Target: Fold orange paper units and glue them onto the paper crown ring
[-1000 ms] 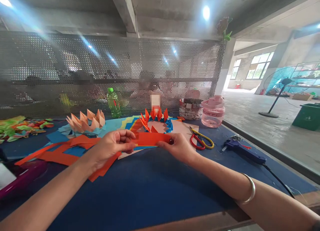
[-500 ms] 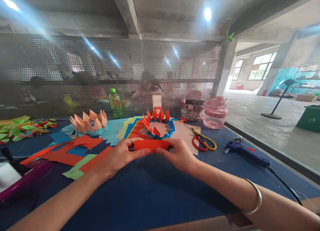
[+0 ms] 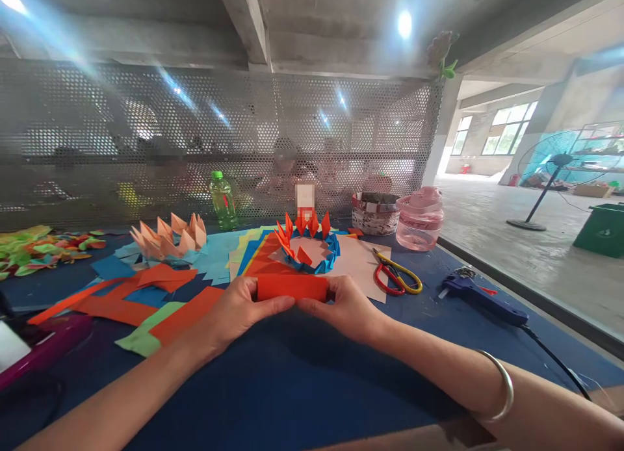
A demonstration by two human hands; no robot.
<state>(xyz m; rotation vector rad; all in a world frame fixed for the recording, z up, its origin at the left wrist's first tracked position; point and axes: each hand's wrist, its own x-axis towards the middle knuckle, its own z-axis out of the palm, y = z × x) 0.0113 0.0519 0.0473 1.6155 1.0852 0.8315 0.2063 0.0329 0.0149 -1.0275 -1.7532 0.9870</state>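
Observation:
My left hand [image 3: 238, 311] and my right hand [image 3: 348, 308] pinch the two ends of a folded strip of orange paper [image 3: 291, 287], held flat just above the blue table cover [image 3: 302, 379]. Both hands have thumbs on top and fingers closed under the strip. Right behind the strip sits a blue and orange folded paper ring [image 3: 307, 244] on a stack of coloured sheets [image 3: 248, 253]. A silver bangle [image 3: 502, 392] circles my right forearm.
Orange paper scraps [image 3: 121, 298] and a green piece [image 3: 139, 337] lie at the left. A peach paper crown [image 3: 168, 236], green bottle [image 3: 223, 201], scissors [image 3: 396, 277], blue glue gun [image 3: 480, 296], pink jar [image 3: 420, 218] and a woven basket [image 3: 374, 212] stand around. A perforated metal screen [image 3: 219, 139] backs the table.
Both hands drew the orange strip toward me and lowered it. My left hand shifted from pinching the strip's end beside the scraps to gripping it with the thumb on top.

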